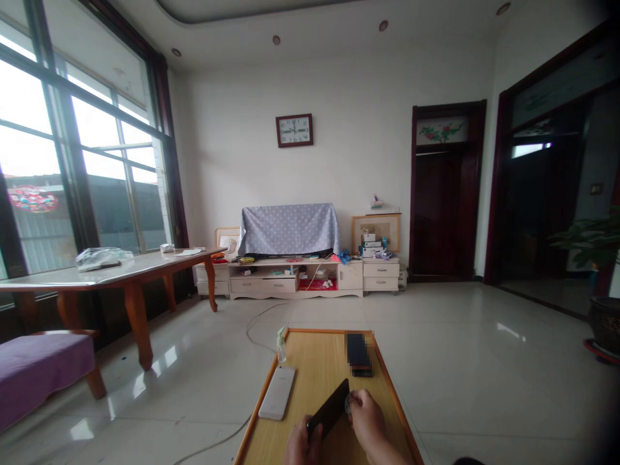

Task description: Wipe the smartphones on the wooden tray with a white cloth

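Observation:
My left hand [301, 442] grips the near end of a black phone-like slab [330, 408] held tilted above a low wooden table [310, 361]. My right hand [367, 416] is closed in a pinch on a small round greyish thing [347, 403] at the slab's far corner; I cannot make out what it is. A white flat device [277, 392] lies at the table's left edge. A small clear spray bottle [281, 345] stands beyond it. Another dark phone [359, 353] lies toward the far right of the table.
A white cable [252, 326] runs across the tiled floor left of the table. A long marble-topped table [111, 268] and a purple bench [41, 368] stand at the left by the windows. A TV cabinet [295, 274] with a covered television lines the back wall.

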Demonstrator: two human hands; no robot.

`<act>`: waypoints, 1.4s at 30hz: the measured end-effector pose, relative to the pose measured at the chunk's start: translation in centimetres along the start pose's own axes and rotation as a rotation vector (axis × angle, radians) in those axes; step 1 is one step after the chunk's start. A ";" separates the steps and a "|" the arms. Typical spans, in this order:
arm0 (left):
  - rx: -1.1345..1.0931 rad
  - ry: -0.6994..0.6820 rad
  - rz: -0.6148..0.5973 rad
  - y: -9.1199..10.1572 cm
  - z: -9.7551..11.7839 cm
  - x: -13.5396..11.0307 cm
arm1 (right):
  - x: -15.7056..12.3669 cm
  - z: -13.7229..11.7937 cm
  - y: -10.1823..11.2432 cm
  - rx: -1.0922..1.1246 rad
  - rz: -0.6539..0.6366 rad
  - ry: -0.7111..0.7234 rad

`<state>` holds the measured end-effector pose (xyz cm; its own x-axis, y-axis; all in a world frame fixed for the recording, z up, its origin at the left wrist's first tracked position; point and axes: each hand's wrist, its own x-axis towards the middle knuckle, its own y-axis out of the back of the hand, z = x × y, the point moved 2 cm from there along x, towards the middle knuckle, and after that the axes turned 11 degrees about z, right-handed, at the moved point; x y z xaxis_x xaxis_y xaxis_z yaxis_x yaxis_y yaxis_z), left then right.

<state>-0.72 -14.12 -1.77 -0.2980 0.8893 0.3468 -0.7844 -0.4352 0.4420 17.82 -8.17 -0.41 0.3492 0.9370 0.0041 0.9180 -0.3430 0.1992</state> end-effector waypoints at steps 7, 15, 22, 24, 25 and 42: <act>-0.032 0.072 -0.040 0.7 1.4 -0.2 | -2.1 0.7 -1.0 -0.031 0.037 0.237; -0.080 0.090 -0.060 0.5 0.9 -0.1 | -4.6 1.2 -2.7 -0.163 -0.066 0.396; -0.111 0.091 -0.063 0.9 1.5 -0.1 | -3.3 1.0 -2.2 -0.099 -0.054 0.332; -0.110 0.090 -0.067 0.9 1.5 -0.1 | -3.0 1.1 -2.1 -0.057 -0.047 0.287; -0.110 0.086 -0.070 0.9 1.5 -0.1 | -2.9 1.1 -2.0 -0.034 -0.042 0.257; -0.210 0.029 0.044 0.7 1.9 -0.5 | -4.2 -0.8 -1.3 0.389 -0.123 -0.225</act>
<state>-0.13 -15.12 -0.05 -0.3478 0.8752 0.3364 -0.8655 -0.4376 0.2436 14.97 -11.60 0.14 0.2256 0.9496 -0.2177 0.9426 -0.2692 -0.1975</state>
